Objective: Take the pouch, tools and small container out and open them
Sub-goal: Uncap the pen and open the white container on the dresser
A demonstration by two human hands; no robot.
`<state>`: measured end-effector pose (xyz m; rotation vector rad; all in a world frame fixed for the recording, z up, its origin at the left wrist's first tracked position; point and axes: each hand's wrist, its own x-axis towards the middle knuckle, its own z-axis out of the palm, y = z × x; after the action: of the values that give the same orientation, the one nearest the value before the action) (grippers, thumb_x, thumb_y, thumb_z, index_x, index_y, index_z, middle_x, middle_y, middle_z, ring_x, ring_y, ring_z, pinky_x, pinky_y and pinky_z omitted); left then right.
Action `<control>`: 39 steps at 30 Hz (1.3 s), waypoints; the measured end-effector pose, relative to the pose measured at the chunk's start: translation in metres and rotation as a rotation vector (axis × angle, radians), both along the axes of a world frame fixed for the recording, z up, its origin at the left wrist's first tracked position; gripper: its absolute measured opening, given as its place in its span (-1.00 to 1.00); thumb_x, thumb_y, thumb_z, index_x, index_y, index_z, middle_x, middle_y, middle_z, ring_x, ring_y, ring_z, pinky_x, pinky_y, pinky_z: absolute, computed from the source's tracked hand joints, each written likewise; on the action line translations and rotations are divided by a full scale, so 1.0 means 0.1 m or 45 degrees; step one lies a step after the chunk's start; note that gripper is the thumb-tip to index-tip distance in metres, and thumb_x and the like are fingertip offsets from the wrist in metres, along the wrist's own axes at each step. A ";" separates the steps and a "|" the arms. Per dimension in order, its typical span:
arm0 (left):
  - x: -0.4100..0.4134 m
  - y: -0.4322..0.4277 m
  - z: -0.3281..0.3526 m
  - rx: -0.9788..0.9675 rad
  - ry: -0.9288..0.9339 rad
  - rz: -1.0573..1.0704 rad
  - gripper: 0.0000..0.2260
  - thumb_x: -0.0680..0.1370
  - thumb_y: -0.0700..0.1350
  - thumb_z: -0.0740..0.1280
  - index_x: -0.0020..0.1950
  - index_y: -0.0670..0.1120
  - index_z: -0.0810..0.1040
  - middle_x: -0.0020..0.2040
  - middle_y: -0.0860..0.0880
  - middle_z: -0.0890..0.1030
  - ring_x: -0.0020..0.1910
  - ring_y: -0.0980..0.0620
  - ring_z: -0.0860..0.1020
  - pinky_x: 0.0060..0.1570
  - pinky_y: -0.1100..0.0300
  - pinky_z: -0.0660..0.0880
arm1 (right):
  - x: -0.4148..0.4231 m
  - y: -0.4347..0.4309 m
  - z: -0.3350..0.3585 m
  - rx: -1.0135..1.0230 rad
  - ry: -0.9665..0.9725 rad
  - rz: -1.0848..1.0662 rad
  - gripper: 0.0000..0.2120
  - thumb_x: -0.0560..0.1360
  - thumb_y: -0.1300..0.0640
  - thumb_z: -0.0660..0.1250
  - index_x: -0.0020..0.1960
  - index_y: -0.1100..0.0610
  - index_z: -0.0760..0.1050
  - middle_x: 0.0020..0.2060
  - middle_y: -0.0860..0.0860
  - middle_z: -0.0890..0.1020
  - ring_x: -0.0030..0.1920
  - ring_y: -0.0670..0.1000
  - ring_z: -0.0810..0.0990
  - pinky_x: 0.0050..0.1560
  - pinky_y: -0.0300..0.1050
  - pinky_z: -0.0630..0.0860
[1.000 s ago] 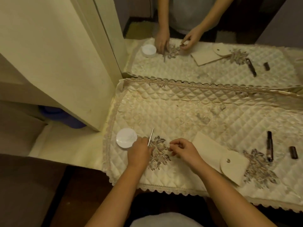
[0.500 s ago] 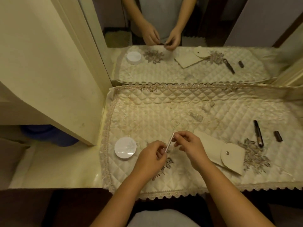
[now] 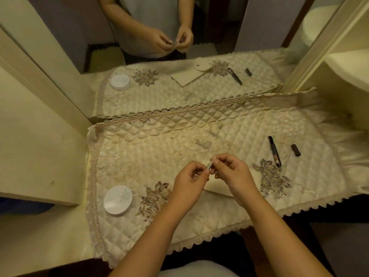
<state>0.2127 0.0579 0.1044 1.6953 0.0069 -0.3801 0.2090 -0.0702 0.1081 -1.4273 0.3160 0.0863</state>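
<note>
Both hands hold a thin silver tool [image 3: 210, 164] above the quilted mat [image 3: 159, 140]. My left hand [image 3: 191, 180] pinches its lower end and my right hand [image 3: 231, 172] pinches its upper end. The beige pouch [image 3: 214, 186] lies flat under my right hand, mostly hidden. A round white container [image 3: 117, 199] with its lid on sits at the mat's left. To the right lie a dark pen-like tool [image 3: 275, 151] and its separate dark cap [image 3: 295, 150].
A mirror [image 3: 179, 47] stands behind the mat and reflects the hands and objects. A cream cabinet side [image 3: 40, 136] borders the left, and a cream shelf unit [image 3: 343, 66] rises at the right. The mat's lace edge [image 3: 219, 234] hangs over the table front.
The hands lifted the silver tool off the mat and moved right, coming together over the pouch. The camera view shifted, so the container now sits farther left of the hands.
</note>
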 end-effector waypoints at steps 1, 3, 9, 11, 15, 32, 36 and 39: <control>0.02 -0.10 0.02 0.001 -0.013 -0.010 -0.87 0.50 -0.20 0.29 -0.23 -0.04 0.49 -0.38 0.05 0.51 -0.50 0.26 0.43 -0.39 0.33 0.35 | 0.00 -0.09 0.01 0.014 -0.002 -0.019 -0.85 0.47 0.31 0.27 -0.22 0.14 0.53 -0.47 -0.07 0.64 -0.40 -0.16 0.57 -0.37 -0.34 0.49; 0.04 -0.30 0.05 -0.012 -0.036 -0.025 -0.87 0.50 -0.21 0.29 -0.24 -0.06 0.48 -0.37 0.01 0.52 -0.48 0.26 0.44 -0.39 0.40 0.37 | 0.00 -0.26 0.04 0.024 -0.009 -0.049 -0.85 0.47 0.32 0.27 -0.22 0.14 0.52 -0.48 -0.07 0.64 -0.41 -0.17 0.58 -0.37 -0.34 0.49; 0.06 -0.89 0.06 0.010 -0.110 -0.035 -0.89 0.49 -0.14 0.30 -0.24 -0.07 0.52 -0.51 0.13 0.48 -0.49 0.21 0.37 -0.43 0.39 0.30 | 0.01 -0.81 0.06 0.025 0.007 -0.142 -0.86 0.47 0.34 0.27 -0.22 0.17 0.52 -0.51 -0.05 0.61 -0.44 -0.18 0.57 -0.36 -0.35 0.51; 0.09 -1.08 0.06 0.008 -0.107 -0.044 -0.89 0.49 -0.10 0.31 -0.24 -0.05 0.52 -0.54 0.11 0.46 -0.51 0.20 0.35 -0.45 0.34 0.29 | 0.03 -1.02 0.07 0.038 0.018 -0.157 -0.86 0.47 0.33 0.27 -0.22 0.16 0.53 -0.51 -0.05 0.62 -0.43 -0.17 0.58 -0.35 -0.34 0.52; 0.18 -1.42 0.05 0.078 -0.096 -0.082 -0.89 0.51 -0.07 0.28 -0.22 0.00 0.49 -0.54 0.13 0.47 -0.52 0.20 0.35 -0.44 0.24 0.32 | 0.12 -1.36 0.06 0.021 0.033 -0.134 -0.86 0.47 0.31 0.27 -0.21 0.15 0.53 -0.42 -0.01 0.61 -0.42 -0.17 0.59 -0.33 -0.31 0.53; 1.11 -1.68 -0.38 0.122 0.441 0.413 -0.90 0.45 -0.15 0.38 -0.15 -0.17 0.62 -0.37 -0.01 0.50 -0.38 0.09 0.43 -0.37 0.27 0.38 | 1.15 -2.02 -0.48 -0.359 0.454 0.258 -0.86 0.48 0.21 0.30 -0.24 0.18 0.54 -0.38 0.06 0.62 -0.53 -0.19 0.58 -0.54 -0.37 0.43; 1.31 -1.72 -0.57 0.389 0.291 0.354 -0.90 0.37 -0.13 0.46 -0.26 -0.12 0.58 -0.34 -0.06 0.55 -0.30 -0.01 0.50 -0.18 0.05 0.48 | 1.24 -1.96 -0.63 -0.511 0.485 0.379 -0.81 0.45 0.19 0.33 -0.33 0.12 0.55 -0.43 0.05 0.63 -0.48 -0.11 0.59 -0.48 -0.31 0.43; 1.34 -1.77 -0.70 0.568 0.238 0.327 -0.74 0.33 -0.11 0.49 -0.35 -0.01 0.40 -0.36 -0.01 0.50 -0.28 -0.03 0.49 -0.28 0.13 0.41 | 1.27 -1.90 -0.68 -0.562 0.505 0.420 -0.78 0.45 0.19 0.34 -0.38 0.12 0.53 -0.46 0.03 0.61 -0.58 -0.17 0.55 -0.57 -0.38 0.39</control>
<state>0.3469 -0.1189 0.0346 2.0596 0.4735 -0.3586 0.3363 -0.2603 0.0399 -1.8922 0.4401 0.6052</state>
